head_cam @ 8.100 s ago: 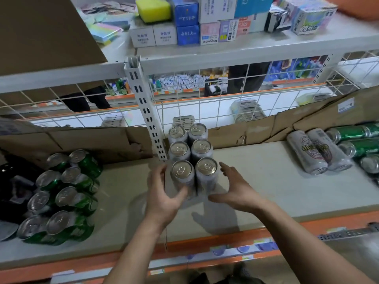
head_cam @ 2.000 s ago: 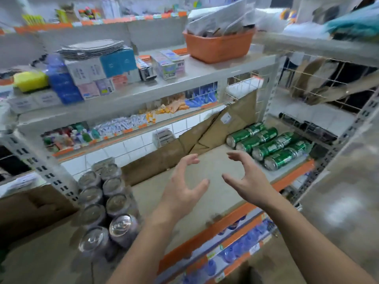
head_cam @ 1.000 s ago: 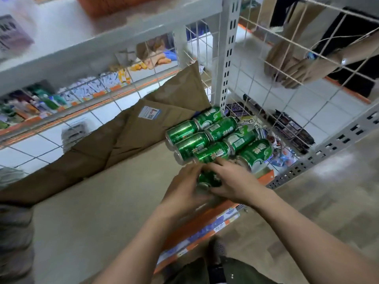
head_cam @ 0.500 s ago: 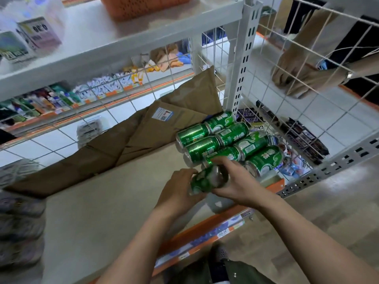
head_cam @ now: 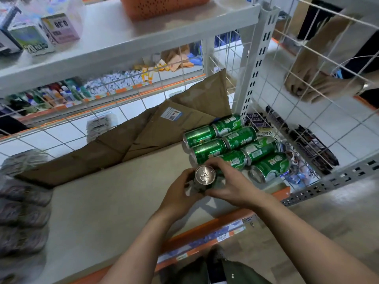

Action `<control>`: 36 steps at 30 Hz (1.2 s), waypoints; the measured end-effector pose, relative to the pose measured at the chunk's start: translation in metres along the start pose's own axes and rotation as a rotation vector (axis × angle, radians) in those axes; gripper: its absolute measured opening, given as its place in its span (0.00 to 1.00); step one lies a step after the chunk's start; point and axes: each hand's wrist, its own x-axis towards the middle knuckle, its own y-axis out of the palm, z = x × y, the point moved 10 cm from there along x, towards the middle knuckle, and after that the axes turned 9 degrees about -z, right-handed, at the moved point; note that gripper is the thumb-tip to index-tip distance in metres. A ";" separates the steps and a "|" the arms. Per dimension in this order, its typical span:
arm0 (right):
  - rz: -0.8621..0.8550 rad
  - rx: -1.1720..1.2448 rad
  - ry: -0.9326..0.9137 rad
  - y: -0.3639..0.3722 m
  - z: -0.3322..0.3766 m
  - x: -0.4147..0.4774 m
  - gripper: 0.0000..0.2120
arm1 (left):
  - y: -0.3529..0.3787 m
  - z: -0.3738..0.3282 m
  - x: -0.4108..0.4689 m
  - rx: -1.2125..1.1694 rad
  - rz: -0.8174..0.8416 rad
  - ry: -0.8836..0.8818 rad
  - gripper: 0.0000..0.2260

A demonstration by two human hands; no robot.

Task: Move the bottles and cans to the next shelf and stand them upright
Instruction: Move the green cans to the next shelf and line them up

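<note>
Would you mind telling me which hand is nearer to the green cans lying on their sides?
Right. The right hand reaches over the held can and overlaps the nearest of the lying green cans; the left hand grips the can's far side.

The held can's [head_cam: 204,174] body was hidden by both hands; the silver cans [head_cam: 22,203] at left were motion-blurred.

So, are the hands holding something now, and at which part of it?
Yes. Both hands hold one green can, its silver top facing the camera. The left hand and the right hand grip it by its sides, below the top.
</note>
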 end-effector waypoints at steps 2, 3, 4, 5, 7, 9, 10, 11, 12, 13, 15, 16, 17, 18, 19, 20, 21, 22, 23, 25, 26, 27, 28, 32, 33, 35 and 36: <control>0.047 -0.042 0.052 -0.008 -0.008 -0.002 0.41 | -0.003 0.001 0.003 0.008 0.006 -0.004 0.27; 0.035 -0.099 0.052 -0.016 -0.013 -0.003 0.41 | -0.004 0.002 0.004 0.007 0.011 -0.009 0.26; -0.013 -0.174 0.039 -0.026 -0.016 -0.002 0.40 | -0.005 0.003 0.004 0.006 0.015 -0.013 0.26; -0.085 -0.267 0.017 -0.040 -0.018 0.000 0.38 | -0.004 0.003 0.004 -0.003 0.019 -0.013 0.26; -0.177 -0.504 -0.002 -0.059 -0.028 0.004 0.37 | -0.001 0.003 0.004 -0.025 0.023 -0.012 0.29; -0.161 -0.705 0.015 -0.064 -0.044 0.009 0.37 | 0.003 0.005 0.006 -0.028 0.012 -0.017 0.32; -0.144 -0.759 0.014 -0.063 -0.051 0.011 0.37 | 0.003 0.004 0.006 -0.025 -0.007 -0.017 0.32; -0.131 -0.789 0.009 -0.062 -0.056 0.013 0.37 | 0.000 0.004 0.007 -0.021 -0.027 -0.014 0.31; -0.124 -0.806 0.000 -0.060 -0.060 0.015 0.38 | -0.004 0.005 0.008 -0.015 -0.045 -0.008 0.31; -0.120 -0.816 -0.010 -0.058 -0.062 0.017 0.39 | -0.011 0.006 0.008 -0.007 -0.064 -0.003 0.30; -0.127 -0.836 -0.028 -0.055 -0.065 0.019 0.40 | -0.031 0.012 0.007 0.011 -0.118 -0.012 0.29; -0.137 -0.846 -0.034 -0.055 -0.066 0.020 0.39 | -0.043 0.018 0.006 0.013 -0.153 -0.029 0.29; -0.154 -0.854 -0.044 -0.055 -0.067 0.021 0.38 | -0.056 0.024 0.005 0.010 -0.187 -0.049 0.29; -0.177 -0.855 -0.057 -0.055 -0.066 0.021 0.36 | -0.067 0.030 0.003 0.003 -0.210 -0.065 0.28; -0.195 -0.853 -0.074 -0.055 -0.065 0.022 0.34 | -0.075 0.034 0.002 -0.001 -0.220 -0.077 0.28; -0.200 -0.849 -0.093 -0.054 -0.063 0.022 0.32 | -0.079 0.037 0.001 -0.003 -0.223 -0.086 0.29; -0.196 -0.842 -0.113 -0.052 -0.062 0.021 0.32 | -0.081 0.038 0.001 -0.005 -0.224 -0.095 0.29; -0.182 -0.827 -0.125 -0.048 -0.059 0.020 0.32 | -0.082 0.040 0.000 -0.009 -0.226 -0.102 0.30; -0.167 -0.804 -0.135 -0.043 -0.056 0.019 0.33 | -0.081 0.040 0.000 -0.009 -0.229 -0.108 0.30; -0.122 -0.741 -0.125 -0.030 -0.051 0.016 0.35 | -0.079 0.037 -0.001 -0.012 -0.228 -0.102 0.29; -0.093 -0.705 -0.098 -0.023 -0.048 0.015 0.35 | -0.078 0.036 -0.001 -0.018 -0.224 -0.098 0.30; -0.068 -0.660 -0.055 -0.019 -0.048 0.014 0.36 | -0.079 0.035 -0.002 -0.030 -0.219 -0.099 0.31; -0.051 -0.601 0.002 -0.017 -0.047 0.012 0.36 | -0.080 0.034 -0.003 -0.046 -0.213 -0.104 0.33; -0.058 -0.261 0.106 -0.024 -0.032 0.015 0.33 | -0.088 0.030 -0.002 -0.056 -0.196 -0.108 0.39; -0.088 -0.217 0.087 -0.027 -0.023 0.019 0.33 | -0.089 0.030 -0.002 -0.058 -0.195 -0.112 0.40; -0.113 -0.226 0.016 -0.026 -0.001 0.026 0.36 | -0.089 0.031 -0.001 -0.078 -0.189 -0.116 0.41; -0.097 -0.261 -0.018 -0.021 0.008 0.028 0.37 | -0.087 0.032 -0.001 -0.088 -0.185 -0.120 0.42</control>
